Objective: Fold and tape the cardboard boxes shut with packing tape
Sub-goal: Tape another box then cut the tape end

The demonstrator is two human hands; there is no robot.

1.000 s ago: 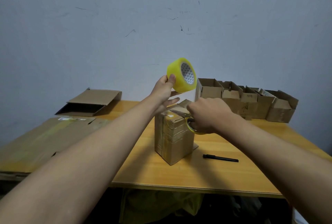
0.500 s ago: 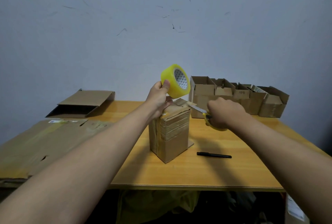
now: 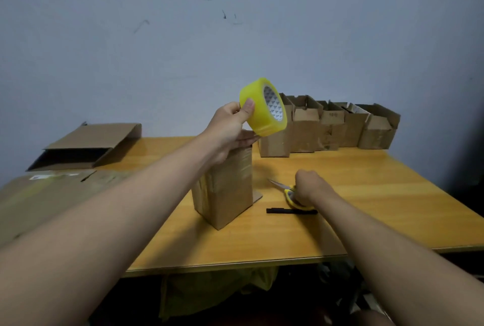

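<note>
A taped cardboard box (image 3: 225, 189) stands upright in the middle of the wooden table (image 3: 366, 194). Above its top, my left hand (image 3: 230, 126) grips a yellow roll of packing tape (image 3: 263, 107), thumb on the roll's outer face, other fingers lying over the box top. To the right of the box, my right hand (image 3: 310, 188) holds yellow-handled scissors (image 3: 284, 187) low at the table surface, blades pointing left toward the box.
A black pen (image 3: 282, 211) lies just in front of the scissors. Several open small boxes (image 3: 327, 126) line the back right by the wall. A flattened box (image 3: 86, 147) and a large cardboard sheet (image 3: 39, 194) cover the table's left side.
My right hand carried the scissors away from the box top, rightward and down to the table by the pen. My left hand kept the tape roll above the box.
</note>
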